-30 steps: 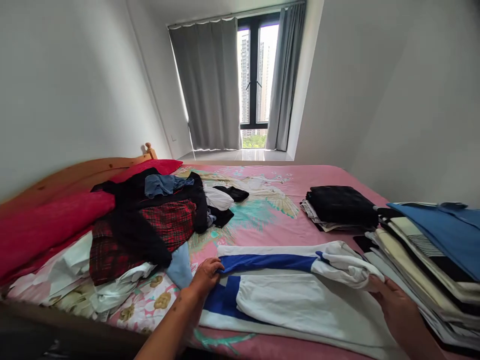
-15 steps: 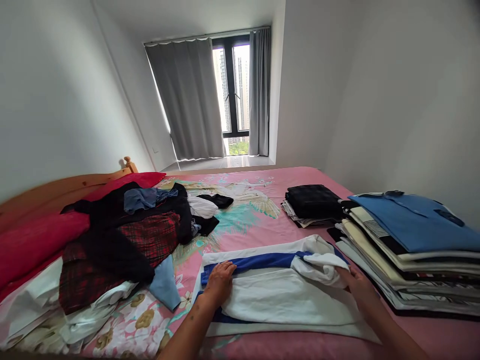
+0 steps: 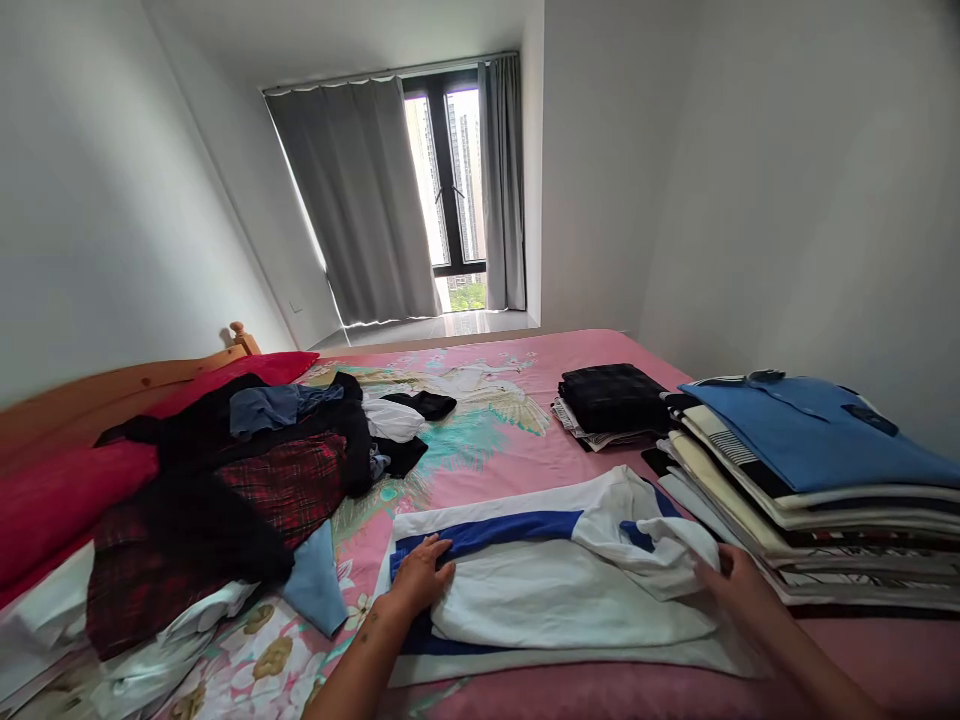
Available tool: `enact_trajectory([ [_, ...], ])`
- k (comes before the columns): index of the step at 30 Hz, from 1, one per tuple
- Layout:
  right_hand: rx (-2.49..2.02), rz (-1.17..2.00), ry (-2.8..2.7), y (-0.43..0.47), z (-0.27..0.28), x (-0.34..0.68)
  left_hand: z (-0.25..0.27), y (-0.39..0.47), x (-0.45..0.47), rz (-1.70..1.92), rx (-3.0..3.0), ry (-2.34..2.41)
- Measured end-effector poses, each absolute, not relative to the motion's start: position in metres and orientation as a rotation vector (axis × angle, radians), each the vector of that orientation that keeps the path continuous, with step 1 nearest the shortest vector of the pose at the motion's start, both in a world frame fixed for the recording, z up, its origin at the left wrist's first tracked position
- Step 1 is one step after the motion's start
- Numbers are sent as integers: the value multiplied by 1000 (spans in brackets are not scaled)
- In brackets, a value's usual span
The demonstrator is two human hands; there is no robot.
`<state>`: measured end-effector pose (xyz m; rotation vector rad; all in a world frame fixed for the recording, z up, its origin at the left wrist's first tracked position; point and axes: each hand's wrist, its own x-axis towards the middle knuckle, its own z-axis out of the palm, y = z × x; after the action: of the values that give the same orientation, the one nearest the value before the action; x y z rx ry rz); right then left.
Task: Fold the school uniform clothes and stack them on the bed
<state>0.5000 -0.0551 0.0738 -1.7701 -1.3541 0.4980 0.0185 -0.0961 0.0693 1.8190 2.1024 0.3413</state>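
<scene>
Head view: the white-and-blue garment [image 3: 570,600] lies spread on the bed [image 3: 495,465] before me. My left hand [image 3: 429,572] rests loosely spread on its left end; my right hand [image 3: 718,572] grasps its bunched right end, near the folded stack [image 3: 817,500].

left hand [image 3: 424,578] now farther in on the white-and-blue garment [image 3: 555,600], no longer at its left edge

No text (no label, brand or number either) can be read.
</scene>
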Motion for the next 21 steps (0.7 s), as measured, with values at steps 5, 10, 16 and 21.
enact_trajectory([
  [5, -1623, 216, -1648, -72, 86, 468, 68, -94, 16, 349, 1825, 2067],
  [10, -1312, 240, -2250, -59, 102, 380, 69, -96, 19, 360, 1819, 2077],
  [16, -1432, 44, -2560, -16, 79, 337, 70, -99, 23, 373, 1811, 2090],
  [21, -1415, 57, -2599, -8, 71, 349, 68, -102, 22, 381, 1805, 2087],
])
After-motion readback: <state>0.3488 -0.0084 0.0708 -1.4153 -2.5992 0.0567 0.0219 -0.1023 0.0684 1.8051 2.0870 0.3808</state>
